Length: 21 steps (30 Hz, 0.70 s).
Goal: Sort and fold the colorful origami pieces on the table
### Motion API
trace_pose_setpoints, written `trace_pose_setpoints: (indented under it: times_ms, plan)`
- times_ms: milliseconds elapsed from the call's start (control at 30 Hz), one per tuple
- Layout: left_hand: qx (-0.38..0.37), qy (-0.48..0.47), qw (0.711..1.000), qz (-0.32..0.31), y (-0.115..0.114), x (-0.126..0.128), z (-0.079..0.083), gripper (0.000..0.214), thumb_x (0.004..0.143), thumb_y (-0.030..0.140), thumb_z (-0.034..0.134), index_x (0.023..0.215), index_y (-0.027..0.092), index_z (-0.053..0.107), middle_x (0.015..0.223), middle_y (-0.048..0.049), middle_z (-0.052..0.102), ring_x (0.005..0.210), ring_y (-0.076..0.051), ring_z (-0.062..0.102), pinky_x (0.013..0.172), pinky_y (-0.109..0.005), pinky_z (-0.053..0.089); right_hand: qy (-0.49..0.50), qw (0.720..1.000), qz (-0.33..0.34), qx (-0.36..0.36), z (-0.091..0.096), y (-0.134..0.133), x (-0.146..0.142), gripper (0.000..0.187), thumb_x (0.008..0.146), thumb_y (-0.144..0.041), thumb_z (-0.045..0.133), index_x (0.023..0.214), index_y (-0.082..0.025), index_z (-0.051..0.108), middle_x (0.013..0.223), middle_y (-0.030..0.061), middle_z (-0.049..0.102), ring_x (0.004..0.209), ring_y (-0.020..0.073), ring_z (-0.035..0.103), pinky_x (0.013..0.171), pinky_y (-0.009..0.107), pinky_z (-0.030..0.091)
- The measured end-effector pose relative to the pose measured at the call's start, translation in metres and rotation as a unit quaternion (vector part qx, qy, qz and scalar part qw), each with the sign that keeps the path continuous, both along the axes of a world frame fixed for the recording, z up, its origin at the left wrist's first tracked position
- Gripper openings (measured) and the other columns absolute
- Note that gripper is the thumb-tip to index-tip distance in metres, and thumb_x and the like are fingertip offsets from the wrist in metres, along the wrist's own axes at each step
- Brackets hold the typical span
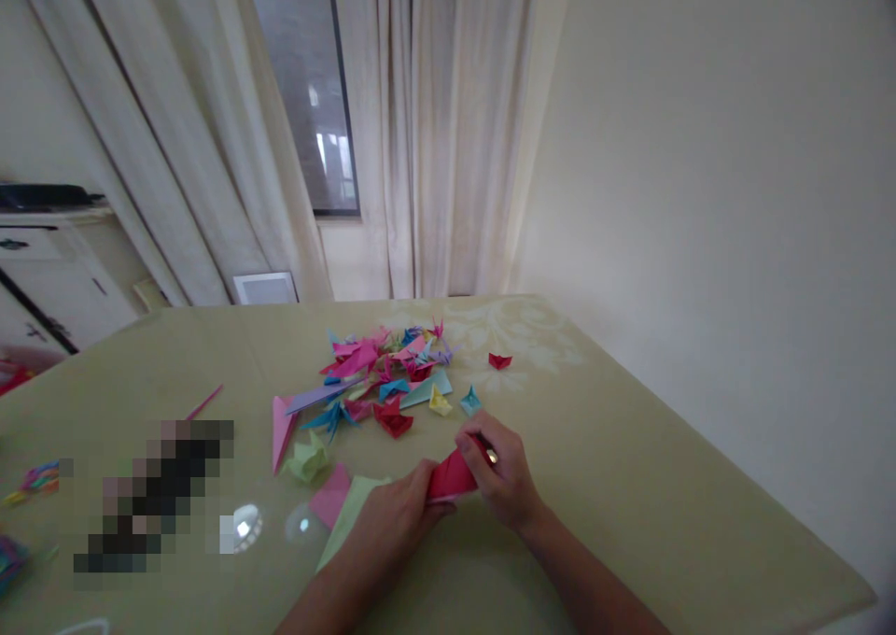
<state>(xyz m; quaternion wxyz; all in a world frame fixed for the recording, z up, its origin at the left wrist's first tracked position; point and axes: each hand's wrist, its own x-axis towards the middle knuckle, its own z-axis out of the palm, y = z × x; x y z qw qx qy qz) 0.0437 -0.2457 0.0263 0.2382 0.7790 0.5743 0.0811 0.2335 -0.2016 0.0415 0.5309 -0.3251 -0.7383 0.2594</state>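
Note:
A piece of folded red paper is held just above the table between both hands. My left hand pinches its left end, with the thumb on top and fingers beneath. At the paper's right end, my right hand is closed with its fingers curled over the edge. A small shiny gold spot shows by the right fingers; I cannot make out what it is. Beside my left forearm lie a pale green paper sheet and a pink paper piece. Just beyond my right hand sits a small light blue folded paper.
A heap of colourful folded papers lies mid-table, with a red folded piece to its right. A pixelated dark patch and a pink stick are on the left. A wall borders the table's right side.

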Motion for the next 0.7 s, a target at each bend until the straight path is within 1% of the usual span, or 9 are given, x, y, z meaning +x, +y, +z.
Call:
trace_pose_setpoints:
  times_ms: [67,167,267,367,433,500,600,633,700]
  plan:
    - [0.006,-0.029,1.000,-0.003,-0.001,0.000,-0.002,0.027,0.106,0.035,0.046,0.129,0.023,0.054,0.120,-0.0102,0.077,0.108,-0.031,0.075,0.087,-0.037,0.053,0.009,1.000,0.001,0.007,0.002,0.001,0.001,0.027,0.107,-0.037,0.056,0.088,-0.022,0.067,0.081,0.0021,0.061,0.076,0.0186,0.057,0.071,0.031,0.044]
    - [0.045,-0.090,0.995,0.022,-0.001,-0.004,-0.010,0.032,0.106,0.034,0.038,0.132,0.022,0.052,0.126,-0.0133,0.075,0.112,-0.030,0.073,0.091,-0.038,0.053,0.012,0.999,0.043,0.007,0.006,0.001,0.003,0.021,0.104,-0.041,0.064,0.111,-0.023,0.072,0.103,0.0073,0.066,0.097,0.0236,0.062,0.086,0.035,0.049]
    - [0.075,-0.146,0.984,0.070,-0.001,-0.008,-0.017,0.035,0.106,0.039,0.034,0.128,0.021,0.054,0.122,-0.0162,0.075,0.109,-0.031,0.073,0.091,-0.038,0.053,0.026,0.995,0.091,-0.029,0.005,0.000,0.002,0.050,0.092,-0.047,0.080,0.134,-0.026,0.065,0.128,0.0114,0.063,0.116,0.0290,0.059,0.099,0.040,0.049]
    - [0.071,-0.212,0.972,0.079,-0.004,-0.007,-0.020,0.038,0.106,0.048,0.036,0.123,0.022,0.058,0.113,-0.0139,0.078,0.100,-0.030,0.074,0.085,-0.037,0.054,0.107,0.976,0.134,-0.134,-0.002,0.000,-0.002,0.080,0.085,-0.049,0.089,0.151,-0.031,0.049,0.142,0.0113,0.057,0.104,0.0241,0.064,0.090,0.037,0.055]
    - [0.053,-0.256,0.963,0.066,-0.008,-0.004,-0.018,0.039,0.105,0.051,0.041,0.124,0.023,0.061,0.112,-0.0123,0.078,0.098,-0.029,0.074,0.083,-0.035,0.055,0.140,0.955,0.175,-0.195,-0.009,0.001,-0.004,0.096,0.076,-0.050,0.095,0.155,-0.034,0.043,0.141,0.0099,0.059,0.096,0.0212,0.066,0.085,0.035,0.056]
    - [0.028,-0.293,0.955,0.043,-0.013,0.001,-0.014,0.040,0.105,0.052,0.043,0.127,0.024,0.062,0.113,-0.0114,0.078,0.099,-0.028,0.074,0.084,-0.033,0.055,0.134,0.944,0.204,-0.222,-0.014,0.002,-0.005,0.094,0.068,-0.048,0.101,0.147,-0.031,0.054,0.127,0.0074,0.067,0.094,0.0215,0.068,0.086,0.035,0.056]
    - [0.006,-0.323,0.946,0.018,-0.018,0.005,-0.007,0.042,0.104,0.052,0.046,0.130,0.024,0.063,0.117,-0.0109,0.077,0.105,-0.027,0.072,0.092,-0.034,0.055,0.124,0.940,0.199,-0.248,-0.018,0.003,-0.006,0.056,0.071,-0.045,0.099,0.114,-0.023,0.073,0.099,0.0043,0.072,0.088,0.0219,0.069,0.081,0.034,0.057]
    - [0.005,-0.327,0.945,0.018,-0.019,0.005,-0.006,0.042,0.104,0.053,0.046,0.129,0.024,0.063,0.117,-0.0105,0.077,0.106,-0.027,0.071,0.093,-0.035,0.055,0.133,0.940,0.186,-0.255,-0.017,0.004,-0.007,0.046,0.072,-0.045,0.098,0.104,-0.022,0.074,0.092,0.0034,0.072,0.083,0.0211,0.069,0.078,0.033,0.057]
    - [0.011,-0.327,0.944,0.028,-0.019,0.004,-0.004,0.041,0.105,0.054,0.042,0.125,0.025,0.064,0.115,-0.0093,0.077,0.106,-0.026,0.070,0.093,-0.034,0.054,0.162,0.936,0.165,-0.265,-0.015,0.004,-0.007,0.038,0.075,-0.043,0.096,0.092,-0.021,0.071,0.082,0.0011,0.069,0.074,0.0185,0.066,0.070,0.031,0.055]
